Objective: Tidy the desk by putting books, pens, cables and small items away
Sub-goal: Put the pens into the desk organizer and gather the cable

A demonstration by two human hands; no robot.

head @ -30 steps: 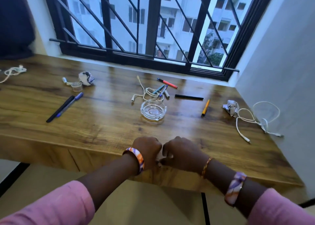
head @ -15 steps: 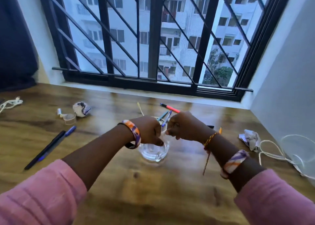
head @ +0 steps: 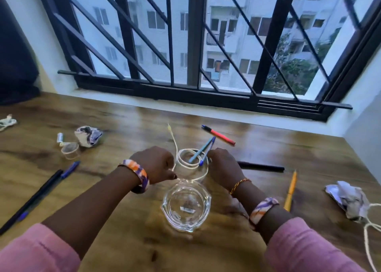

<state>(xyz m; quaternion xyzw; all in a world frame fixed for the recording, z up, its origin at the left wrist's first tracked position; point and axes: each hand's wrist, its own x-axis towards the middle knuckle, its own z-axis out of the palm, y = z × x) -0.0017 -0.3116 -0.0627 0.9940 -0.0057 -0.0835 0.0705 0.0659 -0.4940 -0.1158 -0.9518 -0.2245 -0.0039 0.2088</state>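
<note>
So nearest up, a clear glass dish (head: 186,206) is sat on the desk (head: 115,240) – nothing seen inside. Just past it the white cable (head: 192,162) is gripped by both curled hands, left hand (head: 156,164) and right hand (head: 223,164), with two blue pens (head: 203,151) laid across its coil. Farther left, a small clear cup (head: 70,151) – contents can't be made out.

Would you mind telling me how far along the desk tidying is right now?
Nothing looks put away yet. Both hands, left and right, are at the white cable coiled behind the glass dish. Pens, crumpled paper and another cable lie scattered on the desk.
</note>
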